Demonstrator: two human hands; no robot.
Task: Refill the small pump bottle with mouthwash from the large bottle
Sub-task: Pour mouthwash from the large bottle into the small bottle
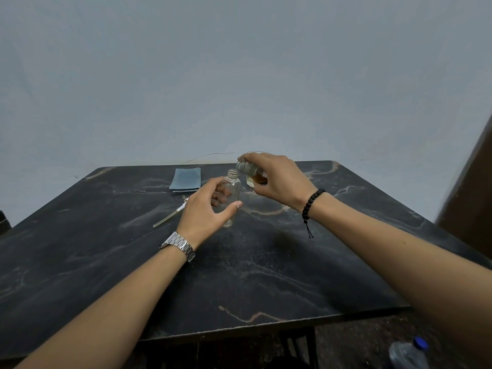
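Observation:
The small clear bottle [232, 186] stands upright on the black marble table [266, 262] with its neck uncapped. My left hand [206, 209] is wrapped around its lower body, thumb in front and fingers behind. My right hand [277, 179] grips the large bottle [247, 169] from above and tilts it, so its mouth points down-left just above and right of the small bottle's neck. Amber liquid shows in the large bottle under my palm. No stream is visible between the two mouths. The pump head with its dip tube [170, 216] lies on the table left of my left hand.
A folded blue cloth [185, 179] lies at the back of the table, left of the bottles. A pale yellowish object [250, 182] sits behind the large bottle, mostly hidden. A water bottle with a blue cap [408, 354] stands on the floor at bottom right.

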